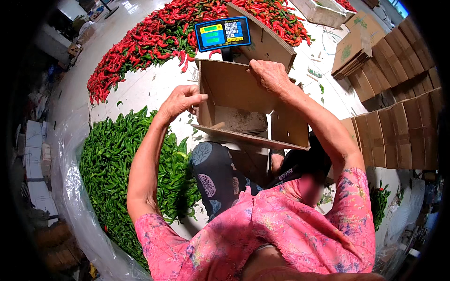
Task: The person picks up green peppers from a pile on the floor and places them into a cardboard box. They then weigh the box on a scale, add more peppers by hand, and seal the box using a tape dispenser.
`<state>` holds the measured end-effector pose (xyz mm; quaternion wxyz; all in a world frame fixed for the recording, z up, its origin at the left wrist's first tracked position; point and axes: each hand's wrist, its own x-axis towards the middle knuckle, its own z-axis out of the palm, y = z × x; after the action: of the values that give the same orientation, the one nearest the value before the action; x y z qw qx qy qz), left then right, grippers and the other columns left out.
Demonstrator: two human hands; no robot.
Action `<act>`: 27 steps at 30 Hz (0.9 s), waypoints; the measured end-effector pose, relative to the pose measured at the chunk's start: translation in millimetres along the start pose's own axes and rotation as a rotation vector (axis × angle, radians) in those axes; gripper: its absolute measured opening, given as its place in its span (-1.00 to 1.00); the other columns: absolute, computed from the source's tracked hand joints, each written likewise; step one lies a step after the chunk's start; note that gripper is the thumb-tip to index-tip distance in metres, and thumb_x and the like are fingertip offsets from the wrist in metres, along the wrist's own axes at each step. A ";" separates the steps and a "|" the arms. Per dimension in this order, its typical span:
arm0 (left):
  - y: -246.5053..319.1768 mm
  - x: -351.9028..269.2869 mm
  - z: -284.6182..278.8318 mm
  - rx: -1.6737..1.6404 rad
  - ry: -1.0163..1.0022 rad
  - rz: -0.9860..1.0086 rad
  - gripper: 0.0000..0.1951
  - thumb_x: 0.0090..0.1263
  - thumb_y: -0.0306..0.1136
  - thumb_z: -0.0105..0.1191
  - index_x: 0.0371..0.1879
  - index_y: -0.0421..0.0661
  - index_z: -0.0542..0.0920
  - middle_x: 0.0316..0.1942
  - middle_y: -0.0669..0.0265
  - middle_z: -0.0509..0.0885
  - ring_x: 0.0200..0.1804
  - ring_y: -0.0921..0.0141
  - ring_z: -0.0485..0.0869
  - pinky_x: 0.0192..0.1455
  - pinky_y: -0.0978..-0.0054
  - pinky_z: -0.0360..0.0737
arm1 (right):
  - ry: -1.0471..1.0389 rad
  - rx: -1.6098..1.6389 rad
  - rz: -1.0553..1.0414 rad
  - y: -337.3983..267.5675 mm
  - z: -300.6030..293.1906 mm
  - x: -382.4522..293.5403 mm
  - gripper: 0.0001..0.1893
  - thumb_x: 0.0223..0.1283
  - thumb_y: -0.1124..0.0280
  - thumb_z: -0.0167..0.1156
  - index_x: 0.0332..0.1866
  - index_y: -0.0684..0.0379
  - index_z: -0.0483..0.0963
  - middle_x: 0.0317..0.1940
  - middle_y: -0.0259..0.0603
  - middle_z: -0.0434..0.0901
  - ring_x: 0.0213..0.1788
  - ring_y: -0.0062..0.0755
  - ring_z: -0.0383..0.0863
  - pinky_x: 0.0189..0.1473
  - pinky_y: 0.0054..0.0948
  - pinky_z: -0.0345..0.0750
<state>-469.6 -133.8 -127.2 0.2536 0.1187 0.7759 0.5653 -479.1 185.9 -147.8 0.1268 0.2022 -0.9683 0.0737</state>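
A bottomless-looking cardboard box [242,82] stands open before me, and through it shows the worn metal plate of a scale [242,120]. My right hand [269,73] grips the box's upper edge near a raised cardboard flap [269,40]. At the box's left edge is my left hand [182,101], its fingers curled; whether they grip the cardboard cannot be told. The scale's display with keypad [222,34] is just beyond the box. Behind it lies a large heap of red chili peppers [140,44], some green ones among them. A heap of green peppers [123,168] lies to the left.
Stacks of folded cardboard boxes [397,130] line the right side, with flat cardboard pieces [353,51] beyond. A white foam crate [318,12] is at the top right. Clear plastic sheeting [75,196] borders the green heap. Loose peppers and scraps are scattered over the tiled floor [158,84].
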 end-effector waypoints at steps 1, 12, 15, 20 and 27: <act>-0.1 4.4 1.8 0.069 -0.048 -0.015 -0.56 0.33 -0.19 0.39 -0.66 0.00 0.39 -0.64 0.47 0.55 -0.56 0.62 0.55 -0.50 0.56 0.53 | -0.004 0.013 -0.003 -0.2 1.6 1.0 -0.85 0.40 0.33 0.06 -0.15 0.18 0.44 -0.32 -0.03 0.69 -0.18 0.10 0.74 -0.22 0.06 0.62; -25.8 58.6 31.7 0.381 -0.269 -0.094 -0.76 0.44 -0.26 0.30 -0.31 -0.20 0.63 -0.57 0.31 0.68 -0.49 0.44 0.74 -0.52 0.44 0.69 | -0.015 0.257 -0.038 19.3 -22.4 0.9 -0.86 0.39 0.32 0.25 -0.09 0.09 0.50 -0.23 -0.09 0.70 -0.12 0.04 0.71 -0.14 -0.06 0.60; -38.5 46.5 19.3 0.097 -0.224 -0.099 -0.83 0.52 -0.35 0.18 -0.31 -0.18 0.60 -0.53 0.30 0.69 -0.44 0.48 0.76 -0.50 0.55 0.60 | 0.328 0.379 -0.187 15.2 -50.7 -26.2 -0.87 0.37 0.41 0.25 -0.06 0.17 0.58 -0.26 -0.11 0.68 -0.20 -0.02 0.68 -0.14 -0.18 0.59; -54.8 32.8 18.8 0.025 -0.177 0.094 -0.87 0.54 -0.37 0.11 -0.23 -0.17 0.61 -0.44 0.32 0.70 -0.33 0.47 0.78 -0.42 0.53 0.66 | -0.075 0.468 -0.174 3.4 -55.2 -80.0 -0.87 0.38 0.47 0.19 -0.15 0.30 0.61 -0.27 -0.06 0.68 -0.23 -0.10 0.69 -0.13 -0.30 0.58; -55.1 10.6 36.9 0.058 0.035 0.230 -0.86 0.46 -0.36 0.13 -0.25 -0.17 0.64 -0.48 0.32 0.73 -0.47 0.51 0.73 -0.38 0.51 0.68 | -0.067 0.509 -0.302 -36.2 7.1 -37.8 -0.59 0.37 0.38 0.18 0.29 0.22 0.46 0.37 0.06 0.41 0.36 0.03 0.46 0.38 -0.15 0.42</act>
<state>-453.3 -117.0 -190.2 0.1699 0.2044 0.7775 0.5700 -432.3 165.8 -161.7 0.0492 0.3715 -0.8813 0.2879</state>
